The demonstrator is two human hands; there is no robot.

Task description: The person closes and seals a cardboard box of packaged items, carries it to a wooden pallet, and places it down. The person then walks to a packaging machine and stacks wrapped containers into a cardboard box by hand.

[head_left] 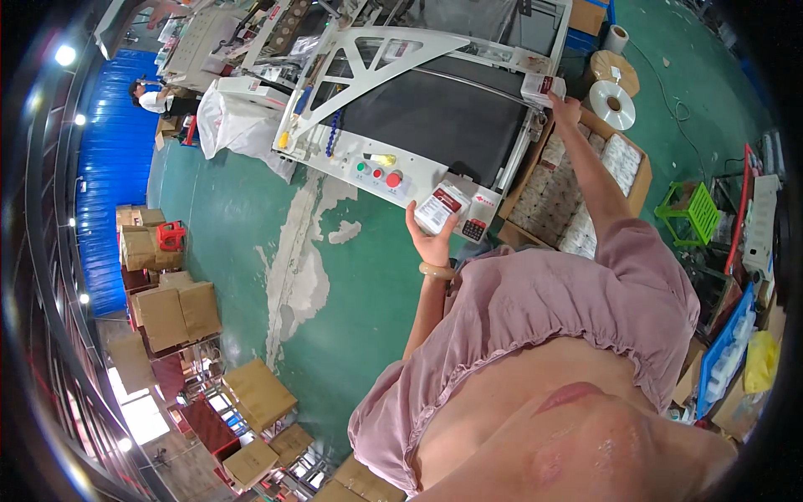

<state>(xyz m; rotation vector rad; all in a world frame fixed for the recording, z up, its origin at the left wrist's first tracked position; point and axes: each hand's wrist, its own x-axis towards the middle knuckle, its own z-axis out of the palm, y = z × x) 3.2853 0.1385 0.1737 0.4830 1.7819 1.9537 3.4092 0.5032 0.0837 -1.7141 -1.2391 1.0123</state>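
Note:
My left hand is raised and grips a small white box with a red label, close to the near corner of a conveyor machine. My right hand reaches farther out and holds a second white-and-red box at the right edge of the machine's black belt. Below that arm an open cardboard carton is filled with several white packs. A bangle sits on my left wrist. Pink sleeves cover my upper arms.
The machine's white panel carries green and red buttons. Rolls of clear film lie right of the carton, and a green stool stands nearby. Stacked cardboard boxes line the left of the green floor. Another person stands far left.

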